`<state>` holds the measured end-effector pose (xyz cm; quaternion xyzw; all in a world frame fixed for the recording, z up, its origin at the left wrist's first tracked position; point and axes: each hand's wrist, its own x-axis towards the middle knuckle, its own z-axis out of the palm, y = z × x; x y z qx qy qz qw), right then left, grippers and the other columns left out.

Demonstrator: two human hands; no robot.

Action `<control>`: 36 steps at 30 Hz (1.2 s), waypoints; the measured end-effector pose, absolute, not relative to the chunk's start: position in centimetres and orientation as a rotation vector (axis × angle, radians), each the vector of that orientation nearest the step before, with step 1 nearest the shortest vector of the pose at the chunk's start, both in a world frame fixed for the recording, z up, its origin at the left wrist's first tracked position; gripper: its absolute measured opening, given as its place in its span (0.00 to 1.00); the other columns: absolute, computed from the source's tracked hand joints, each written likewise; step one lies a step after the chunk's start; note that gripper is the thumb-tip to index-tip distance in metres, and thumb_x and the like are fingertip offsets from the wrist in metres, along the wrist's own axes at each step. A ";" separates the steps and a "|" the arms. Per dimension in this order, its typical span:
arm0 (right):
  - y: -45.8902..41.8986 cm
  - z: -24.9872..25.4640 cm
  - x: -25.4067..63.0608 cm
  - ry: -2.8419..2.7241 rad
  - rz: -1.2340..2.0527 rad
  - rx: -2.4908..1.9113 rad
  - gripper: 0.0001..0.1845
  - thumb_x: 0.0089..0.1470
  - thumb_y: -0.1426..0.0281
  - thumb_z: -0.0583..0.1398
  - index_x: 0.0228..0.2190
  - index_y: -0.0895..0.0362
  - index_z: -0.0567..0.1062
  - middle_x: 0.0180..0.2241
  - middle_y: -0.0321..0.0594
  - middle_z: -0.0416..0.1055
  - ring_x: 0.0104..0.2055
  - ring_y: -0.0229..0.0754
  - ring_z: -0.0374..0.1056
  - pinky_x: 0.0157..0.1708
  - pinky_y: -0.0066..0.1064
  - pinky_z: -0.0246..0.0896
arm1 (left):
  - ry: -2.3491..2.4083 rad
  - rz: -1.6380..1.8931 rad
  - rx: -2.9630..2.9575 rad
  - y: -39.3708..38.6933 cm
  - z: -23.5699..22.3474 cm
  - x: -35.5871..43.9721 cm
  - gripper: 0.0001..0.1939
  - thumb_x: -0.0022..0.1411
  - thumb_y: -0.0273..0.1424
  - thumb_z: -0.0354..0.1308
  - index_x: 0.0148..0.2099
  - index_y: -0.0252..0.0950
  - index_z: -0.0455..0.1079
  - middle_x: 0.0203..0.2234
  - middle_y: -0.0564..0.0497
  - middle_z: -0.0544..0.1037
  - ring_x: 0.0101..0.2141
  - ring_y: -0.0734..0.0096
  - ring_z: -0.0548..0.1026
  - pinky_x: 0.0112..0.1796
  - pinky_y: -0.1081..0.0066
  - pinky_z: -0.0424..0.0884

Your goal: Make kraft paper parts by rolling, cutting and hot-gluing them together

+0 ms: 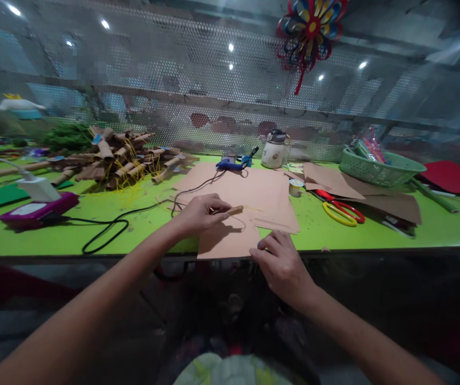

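Note:
My left hand (203, 215) is closed around a small brown paper roll (235, 210), its end sticking out past the fingertips. A thin yellow thread seems to trail from that end. Just above the table's front edge, my right hand (283, 264) is curled with thumb and fingers pinched together. Whatever it may hold is too small to make out; a bluish spot shows at one fingertip. Beneath both hands lie flat sheets of brown paper (254, 184), one reaching the front edge. Narrow brown strips (275, 224) rest on the paper near my right hand.
Left: a heap of brown paper rolls with yellow threads (123, 160), a purple power strip (39, 210) and black cable (125, 214). Behind: a blue glue gun (230, 164) and white bottle (273, 151). Right: a small cup (295, 187), scissors (340, 211), brown card (334, 181), green basket (382, 170).

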<state>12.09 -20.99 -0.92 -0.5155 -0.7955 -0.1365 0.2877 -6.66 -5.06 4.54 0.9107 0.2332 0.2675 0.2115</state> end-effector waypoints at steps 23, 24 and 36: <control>-12.9 4.8 12.5 -2.347 0.341 -1.364 0.18 0.52 0.69 0.60 0.46 0.58 0.73 0.35 0.46 0.70 0.38 0.43 0.64 0.37 0.34 0.58 | 0.586 0.533 2.808 -7.5 5.9 -11.3 0.13 0.63 0.32 0.49 0.43 0.35 0.74 0.32 0.47 0.72 0.32 0.72 0.70 0.34 0.75 0.64; -13.1 4.8 12.6 -2.362 0.279 -1.382 0.15 0.53 0.69 0.60 0.43 0.59 0.75 0.32 0.46 0.70 0.37 0.43 0.63 0.36 0.34 0.56 | 0.594 0.521 2.812 -7.4 5.8 -11.8 0.13 0.63 0.32 0.49 0.43 0.35 0.74 0.32 0.47 0.72 0.32 0.73 0.70 0.34 0.75 0.64; -19.7 3.0 13.0 -2.334 -0.173 -1.341 0.06 0.53 0.69 0.59 0.35 0.55 0.75 0.38 0.46 0.69 0.44 0.48 0.58 0.42 0.41 0.51 | 0.663 0.492 2.777 -9.1 3.4 -14.6 0.15 0.65 0.36 0.48 0.44 0.38 0.74 0.33 0.47 0.71 0.33 0.73 0.70 0.34 0.75 0.65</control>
